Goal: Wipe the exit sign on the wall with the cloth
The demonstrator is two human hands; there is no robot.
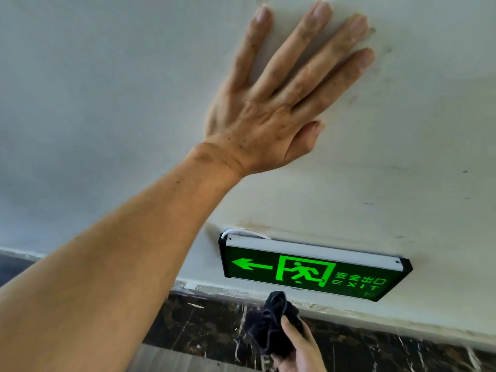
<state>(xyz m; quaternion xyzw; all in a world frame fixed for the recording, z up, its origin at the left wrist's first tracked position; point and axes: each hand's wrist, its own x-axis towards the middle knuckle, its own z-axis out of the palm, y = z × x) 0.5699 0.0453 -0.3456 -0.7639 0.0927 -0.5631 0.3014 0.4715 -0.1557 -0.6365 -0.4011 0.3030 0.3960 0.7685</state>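
A lit green exit sign (308,269) with a left arrow, a running figure and the word EXIT is fixed low on the white wall (107,103). A white bar runs along its top and a white cable loops behind its upper left corner. My left hand (271,114) lies flat against the wall above the sign, fingers spread, holding nothing. My right hand (300,350) is at the bottom edge, shut on a bunched dark cloth (271,323). The cloth sits just below the sign's lower left part, a small gap apart from it.
A dark marble skirting (201,326) with white veins runs under the wall. The paint along the wall's lower edge is chipped. Scuffs and smudges mark the wall to the right of my left hand. A strip of grey floor (171,361) shows at the bottom.
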